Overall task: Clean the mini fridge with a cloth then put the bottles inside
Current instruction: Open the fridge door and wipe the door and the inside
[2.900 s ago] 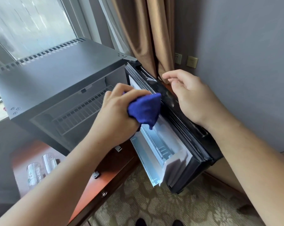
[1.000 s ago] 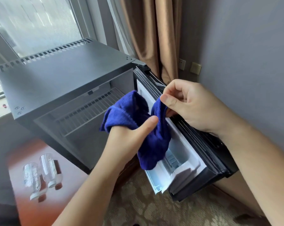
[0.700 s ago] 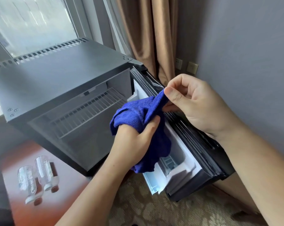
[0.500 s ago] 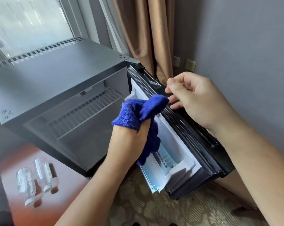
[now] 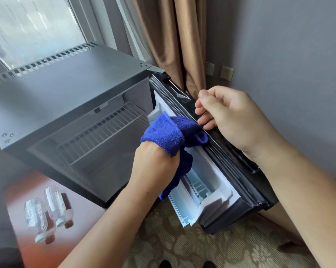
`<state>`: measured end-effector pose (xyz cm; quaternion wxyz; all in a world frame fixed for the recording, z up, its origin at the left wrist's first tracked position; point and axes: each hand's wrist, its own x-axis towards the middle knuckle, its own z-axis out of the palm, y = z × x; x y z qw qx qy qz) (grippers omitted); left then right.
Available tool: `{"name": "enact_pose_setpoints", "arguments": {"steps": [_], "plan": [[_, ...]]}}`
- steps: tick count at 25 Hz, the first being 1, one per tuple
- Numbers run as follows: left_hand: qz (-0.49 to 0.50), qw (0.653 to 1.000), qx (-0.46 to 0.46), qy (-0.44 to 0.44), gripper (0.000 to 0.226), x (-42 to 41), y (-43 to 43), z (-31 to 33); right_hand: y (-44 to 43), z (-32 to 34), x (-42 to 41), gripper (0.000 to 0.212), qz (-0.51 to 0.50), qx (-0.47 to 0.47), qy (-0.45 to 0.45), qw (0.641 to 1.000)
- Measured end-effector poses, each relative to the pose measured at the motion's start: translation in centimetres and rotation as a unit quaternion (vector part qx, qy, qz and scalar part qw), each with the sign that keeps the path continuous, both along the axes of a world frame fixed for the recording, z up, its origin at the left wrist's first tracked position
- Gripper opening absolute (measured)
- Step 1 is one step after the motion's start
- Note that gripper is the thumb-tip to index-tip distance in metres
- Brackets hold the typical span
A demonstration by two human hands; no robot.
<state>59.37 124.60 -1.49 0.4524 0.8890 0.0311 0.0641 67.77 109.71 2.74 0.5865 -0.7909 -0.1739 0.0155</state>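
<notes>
A dark grey mini fridge (image 5: 70, 88) stands on a reddish wooden cabinet (image 5: 80, 225), its door (image 5: 238, 182) swung open to the right. My left hand (image 5: 155, 167) grips a blue cloth (image 5: 167, 134) and presses it against the white inner side of the door near its top edge. My right hand (image 5: 234, 118) rests on the door's black top edge, fingers loosely curled with their tips on it. Two clear plastic bottles (image 5: 47, 209) with white caps lie side by side on the cabinet top, left of the fridge opening. A wire shelf (image 5: 97, 136) shows inside the fridge.
Brown curtains (image 5: 173, 41) hang behind the door, and a grey wall (image 5: 288, 64) with two sockets runs close along the door's right side. A window (image 5: 31, 26) is behind the fridge. Patterned carpet (image 5: 211, 248) lies below.
My right hand has let go of the cloth and moved back onto the door's top edge. My left hand bunched the cloth and brought it against the door's inner face.
</notes>
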Motion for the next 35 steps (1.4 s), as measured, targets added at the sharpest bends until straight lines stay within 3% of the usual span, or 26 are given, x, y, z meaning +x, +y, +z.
{"name": "enact_pose_setpoints", "arguments": {"steps": [3,6,9,11,13,15,17,19,20,22,24,26,28,32,35], "plan": [[-0.028,0.994,-0.006,0.106,0.03,-0.3,0.1,-0.5,0.0,-0.2,0.0,0.037,-0.007,-0.003,0.0,1.0],[-0.044,0.99,0.014,0.133,0.028,-0.4,0.1,-0.4,0.0,-0.2,0.0,0.038,-0.01,-0.011,-0.003,1.0],[-0.079,0.995,0.021,0.059,0.028,-0.9,-0.3,1.1,-0.3,-0.1,-0.3,0.033,-0.003,-0.055,-0.025,0.998],[-0.065,0.998,-0.011,0.002,0.033,-1.3,0.3,2.6,-1.0,0.7,-0.8,0.02,0.094,-0.08,-0.053,0.991],[-0.092,0.991,0.085,-0.036,0.02,-1.0,1.4,4.4,-1.3,2.0,-1.5,0.052,0.239,-0.151,-0.081,0.956],[-0.141,0.972,0.189,-0.006,0.006,-0.5,2.7,6.0,-1.0,2.3,-1.7,0.067,0.296,-0.196,-0.1,0.929],[-0.131,0.957,0.246,0.074,0.009,-0.2,4.0,7.0,-0.6,1.7,-1.7,0.049,0.238,-0.186,-0.125,0.945],[-0.075,0.964,0.233,0.108,0.011,-0.7,5.2,6.7,-0.6,1.2,-1.6,0.021,0.165,-0.153,-0.124,0.966],[-0.035,0.979,0.183,0.083,0.017,-1.2,5.4,6.2,-0.7,1.1,-1.5,0.011,0.148,-0.137,-0.115,0.973],[0.039,0.997,0.044,-0.051,0.049,-2.4,5.1,4.7,-0.9,1.4,-1.5,0.006,0.136,-0.146,-0.106,0.974],[0.035,0.986,-0.057,-0.15,0.075,-2.7,4.2,3.4,-0.7,1.9,-1.5,0.011,0.131,-0.177,-0.098,0.971],[-0.012,0.981,-0.108,-0.16,0.081,-2.2,3.3,2.5,-0.3,2.0,-1.4,0.012,0.13,-0.189,-0.095,0.969],[-0.037,0.984,-0.087,-0.148,0.071,-1.3,2.8,1.7,-0.3,1.9,-1.0,0.003,0.091,-0.153,-0.077,0.981],[-0.021,0.984,0.031,-0.172,0.059,-0.2,2.5,-0.1,-1.0,1.7,-0.1,0.014,-0.003,0.013,0.022,1.0],[-0.023,0.979,0.103,-0.174,0.059,0.7,2.1,-1.3,-0.6,0.9,0.2,0.017,-0.006,0.051,0.078,0.996]]}}
